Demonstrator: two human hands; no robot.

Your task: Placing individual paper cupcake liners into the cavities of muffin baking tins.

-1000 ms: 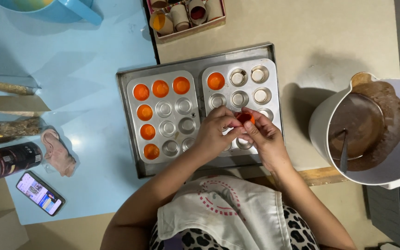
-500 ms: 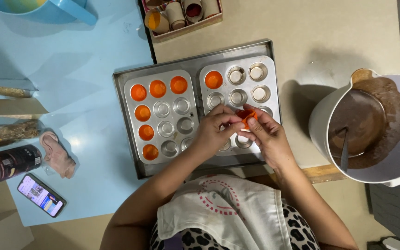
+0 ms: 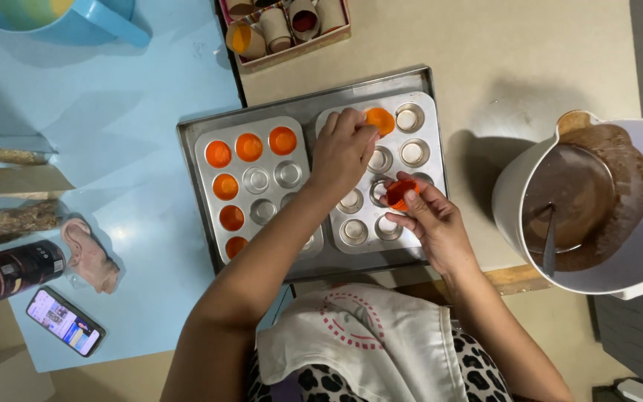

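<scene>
Two grey muffin tins sit on a metal baking tray [image 3: 187,141]. The left tin [image 3: 292,201] has orange liners in its top row and left column. My left hand [image 3: 342,149] reaches over the right tin [image 3: 432,141], fingertips pinched on an orange cupcake liner [image 3: 379,119] that sits in the middle cup of the top row. My right hand [image 3: 434,223] hovers over the right tin's lower right cups and pinches a small stack of orange liners [image 3: 400,192]. The other cups I can see in the right tin are bare metal.
A white bowl [image 3: 634,268] of brown batter with a spoon stands at the right. A box of rolled liners [image 3: 292,22] is at the top, a blue jug [image 3: 106,18] top left. A can [image 3: 9,272], a phone [image 3: 65,321] and a small bag [image 3: 89,257] lie on the blue mat.
My hands were together over the right tin, separating a liner from the stack. My left hand has moved up with one liner into a top-row cup; my right hand keeps the stack.
</scene>
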